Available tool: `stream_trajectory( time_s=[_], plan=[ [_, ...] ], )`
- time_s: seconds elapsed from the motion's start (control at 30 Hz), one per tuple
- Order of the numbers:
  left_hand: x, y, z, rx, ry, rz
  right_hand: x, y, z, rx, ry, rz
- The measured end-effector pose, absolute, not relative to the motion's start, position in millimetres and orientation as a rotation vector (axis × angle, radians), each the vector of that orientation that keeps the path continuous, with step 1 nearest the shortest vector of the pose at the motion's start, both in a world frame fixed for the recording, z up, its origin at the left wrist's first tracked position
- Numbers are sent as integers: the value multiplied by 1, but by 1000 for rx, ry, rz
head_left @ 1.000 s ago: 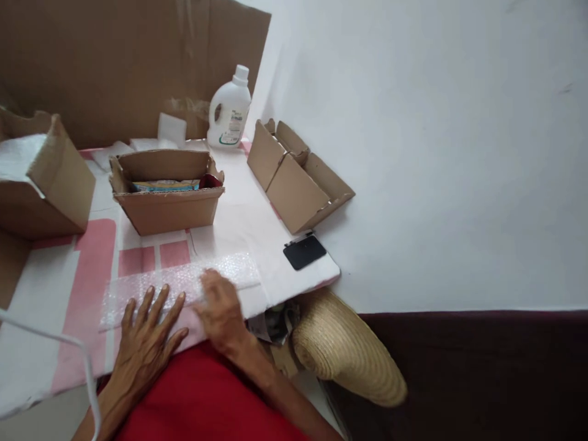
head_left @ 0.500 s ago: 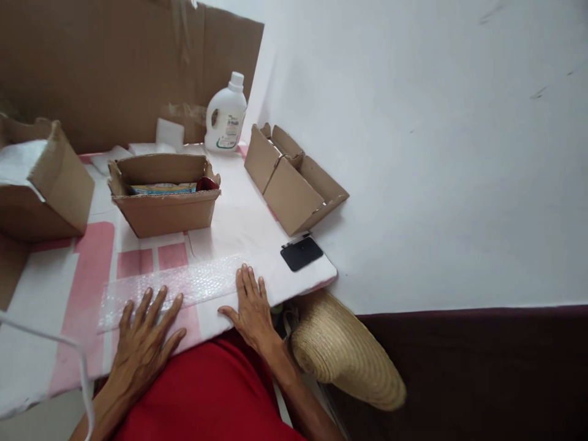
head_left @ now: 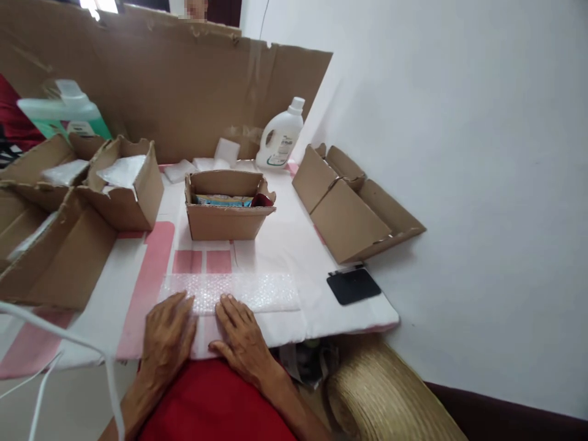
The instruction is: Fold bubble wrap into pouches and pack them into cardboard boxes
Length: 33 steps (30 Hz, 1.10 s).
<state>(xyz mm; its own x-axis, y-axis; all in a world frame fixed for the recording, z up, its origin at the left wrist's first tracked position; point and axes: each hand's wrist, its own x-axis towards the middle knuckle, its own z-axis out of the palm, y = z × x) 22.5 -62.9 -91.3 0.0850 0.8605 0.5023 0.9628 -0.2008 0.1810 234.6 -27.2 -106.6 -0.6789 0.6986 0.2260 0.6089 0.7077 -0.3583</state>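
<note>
A strip of clear bubble wrap (head_left: 248, 293) lies flat on the white and pink table cover (head_left: 294, 245) near the front edge. My left hand (head_left: 168, 334) lies flat with its fingertips on the strip's left part. My right hand (head_left: 241, 340) rests flat beside it, fingers stretched out onto the strip's near edge. Both hands are open and hold nothing. Behind the strip stands an open cardboard box (head_left: 226, 211) with packets inside.
A folded cardboard box (head_left: 353, 211) leans at the right by the white wall. A black card (head_left: 353, 286) lies near the table's right corner. A white bottle (head_left: 280, 138), foam pieces, more boxes (head_left: 114, 193) at left, a cardboard backdrop. A straw hat (head_left: 390, 398) sits below.
The view swung left and up, showing more boxes at the left. My right hand slid left along the bubble wrap and now lies close beside my left hand.
</note>
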Motion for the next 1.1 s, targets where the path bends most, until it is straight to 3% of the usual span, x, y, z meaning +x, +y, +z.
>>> stream_trajectory(
  time_s=[0.13,0.3,0.37,0.57,0.67,0.83,1.1],
  plan=[
    [8,-66,-66,-1751,-2433,-571,234,-31,-107,-1051,-2559,342],
    [0,-54,-49,-1699,-2917,-418,231,-32,-107,-1052,-2529,348],
    [-4,-49,-49,-1671,-3076,-592,231,-32,-108,-1054,-2526,351],
    [-6,-47,-41,-1541,-3282,-1671,233,-30,-107,-1054,-2509,399],
    [11,-41,-25,-1695,-3239,-1839,234,-29,-106,-1047,-2504,414],
    [58,-10,-16,-2297,-2885,-1652,234,-29,-105,-1031,-2478,417],
    [112,22,-43,-2728,-2523,-988,234,-28,-109,-964,-2378,426]
  ],
)
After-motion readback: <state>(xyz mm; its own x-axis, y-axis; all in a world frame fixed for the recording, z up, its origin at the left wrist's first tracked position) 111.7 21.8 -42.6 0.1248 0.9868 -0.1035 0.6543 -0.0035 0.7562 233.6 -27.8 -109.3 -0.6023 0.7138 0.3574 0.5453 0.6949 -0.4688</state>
